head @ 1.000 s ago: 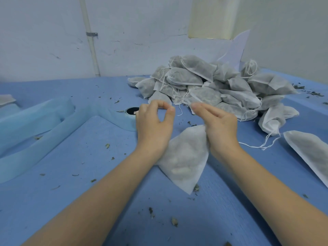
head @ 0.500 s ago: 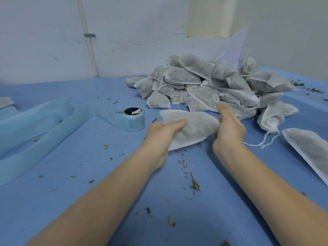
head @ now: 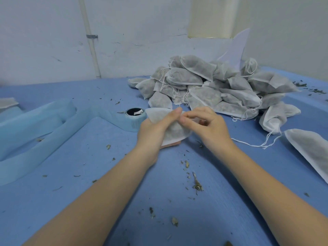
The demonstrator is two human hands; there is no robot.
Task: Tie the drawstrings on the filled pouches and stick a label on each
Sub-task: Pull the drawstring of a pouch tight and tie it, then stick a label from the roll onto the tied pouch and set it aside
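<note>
At the middle of the frame, 2 bare hands hold 1 white filled pouch (head: 174,130) just above the blue table (head: 88,174). The left hand (head: 154,128) cups the pouch from below and from the left, its thumb lying along the upper edge. The right hand (head: 207,125) has its fingers curled, with the fingertips (head: 182,119) pinching at the top of the pouch next to the left thumb; whether a string lies between them is too small to tell.

Just left of the hands stands a roll of pale blue tape (head: 134,118) with a dark core, its loose strip (head: 35,139) trailing across the left side of the frame. Behind the hands, in the upper right, a pile of filled pouches (head: 213,86) rests on the table, white strings hanging from several. 1 more pouch (head: 312,153) lies flat at the right edge, with loose strings (head: 257,144) just beside it. Dried leaf crumbs (head: 196,185) are scattered over the table in the lower middle.
</note>
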